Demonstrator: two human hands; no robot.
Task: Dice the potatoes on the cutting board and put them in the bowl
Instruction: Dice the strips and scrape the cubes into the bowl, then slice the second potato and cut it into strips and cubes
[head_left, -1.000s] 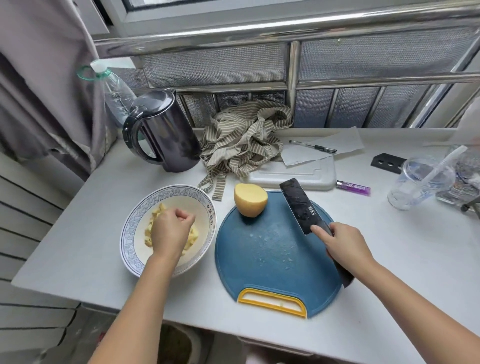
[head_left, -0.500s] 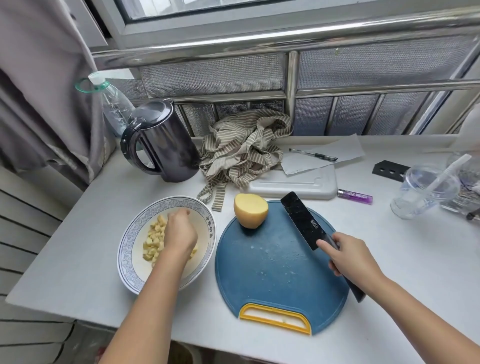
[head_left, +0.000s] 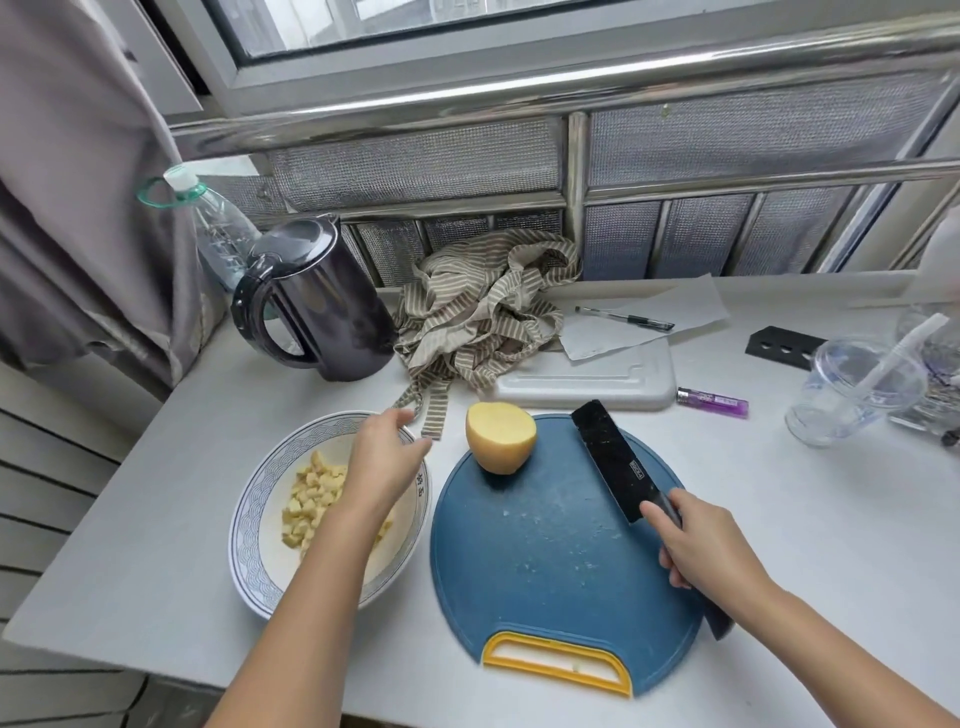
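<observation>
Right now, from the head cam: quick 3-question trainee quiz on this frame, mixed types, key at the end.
1. True or false: the left hand grips the potato half.
2. The potato half sits on the cutting board at: A) its far edge; B) its middle; C) beside its yellow handle.
3. Fill in: the right hand holds the ___.
Key: 1 false, it is open over the bowl, which holds diced potato. 2 A. 3 knife.
</observation>
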